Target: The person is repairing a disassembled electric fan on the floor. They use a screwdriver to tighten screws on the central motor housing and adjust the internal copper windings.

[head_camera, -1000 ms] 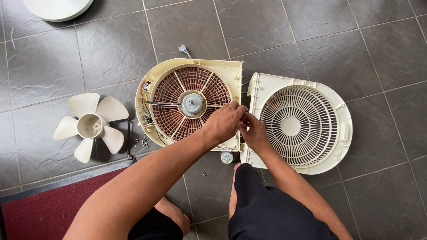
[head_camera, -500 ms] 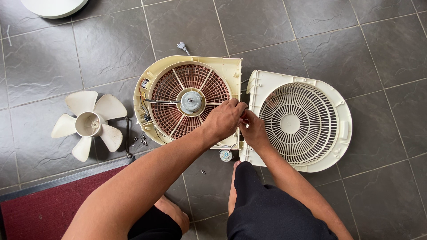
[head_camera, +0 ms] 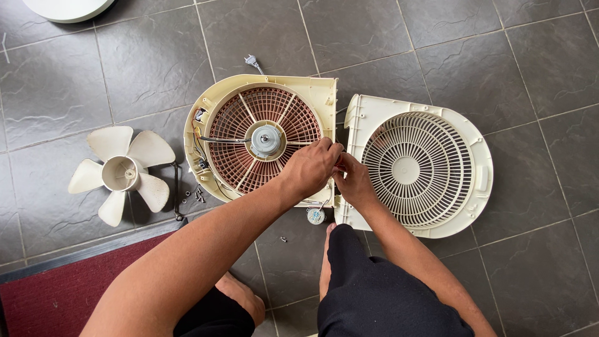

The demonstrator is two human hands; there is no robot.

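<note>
Floor (head_camera: 437, 50) of dark grey tiles with pale grout, seen from the head camera; red mat (head_camera: 56, 293) with a dark edge strip at the lower left of the housing (head_camera: 318, 93). Cream housing, opened flat, with a brown grille (head_camera: 274, 106) and a silver motor hub (head_camera: 266, 140) at its centre. Just right of the housing, touching its edge, a cream front cover (head_camera: 424, 171) with a round slotted grille. Well left of the housing, a cream five-blade impeller (head_camera: 121, 173) lying flat. Between impeller and housing, a few small screws (head_camera: 198, 196) on the tile. Behind the housing, a plug (head_camera: 251, 61) on a short cable. Far upper left of it, part of a white round object (head_camera: 65, 7). Below the housing's lower right corner, a small round knob (head_camera: 316, 216). Left hand (head_camera: 312, 167) curled over the housing's right rim, fingers closed, contents hidden. Right hand (head_camera: 354, 182) just beside it at the seam with the cover, fingers bent, grip impossible to tell. Knees in black shorts below.
</note>
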